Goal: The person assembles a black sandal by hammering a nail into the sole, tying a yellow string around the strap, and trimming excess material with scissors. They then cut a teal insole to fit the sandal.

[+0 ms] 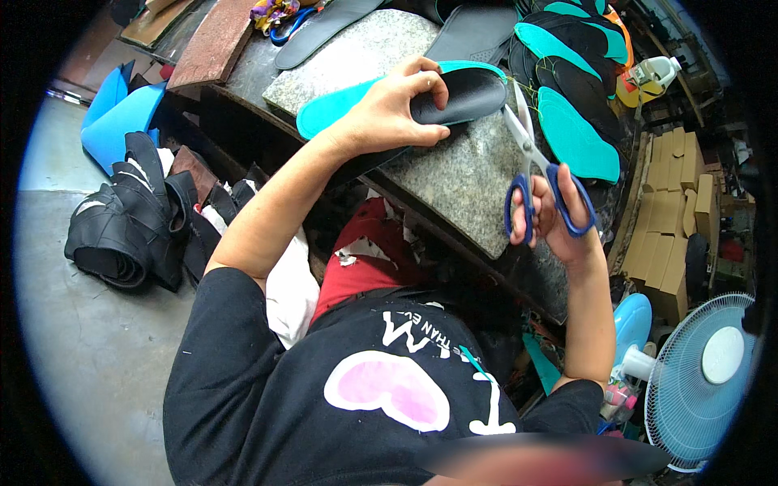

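My left hand (pixel 393 109) grips a sole-shaped shoe piece (pixel 474 95), teal along one side and dark grey inside, above a speckled stone slab (pixel 442 190). Thumb and fingers pinch it near the middle. In my right hand (pixel 559 215) is a pair of scissors (pixel 527 150) with blue handles, fingers through the loops. Its blades point up, parted a little, next to the right end of the shoe piece. Thin yellowish threads hang there. Just right of the blades lies a pile of similar teal and black sole-shaped pieces (pixel 577 138).
Grey insoles (pixel 328 31) rest on the slab's far side, beside a reddish block (pixel 212 40). Black material scraps (pixel 121 235) and blue foam sheets (pixel 121 117) lie at the left. Cardboard boxes (pixel 660 219), a standing fan (pixel 701 381) and a yellow-and-white jug (pixel 648 79) stand at the right.
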`<state>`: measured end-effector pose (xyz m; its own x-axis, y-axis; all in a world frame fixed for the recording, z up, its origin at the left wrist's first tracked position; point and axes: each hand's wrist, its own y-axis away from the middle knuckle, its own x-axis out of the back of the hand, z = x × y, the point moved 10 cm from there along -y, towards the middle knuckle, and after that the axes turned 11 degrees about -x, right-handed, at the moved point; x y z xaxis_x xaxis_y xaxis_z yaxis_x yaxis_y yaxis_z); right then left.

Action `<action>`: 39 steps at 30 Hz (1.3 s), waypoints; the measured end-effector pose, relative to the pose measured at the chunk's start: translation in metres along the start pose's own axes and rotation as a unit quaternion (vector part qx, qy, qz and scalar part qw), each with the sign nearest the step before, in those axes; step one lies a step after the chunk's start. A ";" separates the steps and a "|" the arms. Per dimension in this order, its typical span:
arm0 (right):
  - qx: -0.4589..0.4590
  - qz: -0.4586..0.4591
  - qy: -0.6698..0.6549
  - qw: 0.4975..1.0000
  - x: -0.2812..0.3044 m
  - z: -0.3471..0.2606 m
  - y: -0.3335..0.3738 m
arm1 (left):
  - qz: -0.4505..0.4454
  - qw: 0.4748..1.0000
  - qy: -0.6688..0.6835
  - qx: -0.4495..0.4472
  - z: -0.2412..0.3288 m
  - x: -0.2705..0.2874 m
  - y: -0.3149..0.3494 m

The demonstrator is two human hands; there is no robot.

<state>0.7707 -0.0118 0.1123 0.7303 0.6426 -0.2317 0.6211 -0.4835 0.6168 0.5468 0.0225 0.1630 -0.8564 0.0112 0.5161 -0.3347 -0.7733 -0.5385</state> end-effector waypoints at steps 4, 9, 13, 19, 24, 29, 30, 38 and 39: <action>0.012 0.052 -0.027 0.998 0.011 -0.006 -0.012 | -0.013 0.999 -0.049 -0.017 0.007 0.000 0.002; 0.023 0.158 0.037 0.987 0.030 -0.008 -0.008 | -0.027 0.994 -0.106 -0.025 0.008 -0.002 0.001; 0.037 0.183 0.060 0.981 0.031 -0.011 -0.006 | -0.029 0.996 -0.081 -0.018 0.004 -0.002 0.000; 0.050 0.166 -0.003 0.985 0.029 -0.008 -0.010 | -0.049 0.999 0.004 0.008 -0.006 -0.004 0.000; 0.035 0.142 0.078 0.986 0.032 -0.005 -0.015 | -0.072 0.997 0.010 0.018 -0.009 -0.007 0.002; 0.086 0.154 0.086 0.981 0.032 0.004 -0.010 | -0.060 0.995 -0.078 0.003 0.005 0.008 0.005; 0.106 0.158 0.049 0.980 0.033 0.008 -0.009 | -0.058 0.988 -0.138 0.019 0.003 0.016 0.005; 0.279 0.195 -0.076 0.937 0.044 0.030 0.010 | 0.013 0.850 -0.481 0.215 -0.140 0.129 -0.035; 0.284 0.195 -0.073 0.936 0.046 0.030 0.009 | 0.019 0.843 -0.503 0.190 -0.153 0.129 -0.041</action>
<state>0.8185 -0.0045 0.0846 0.9384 0.2828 -0.1987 0.3196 -0.9289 0.1872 0.3898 0.1528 0.1500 -0.0334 -0.4141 0.9096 -0.0002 -0.9101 -0.4144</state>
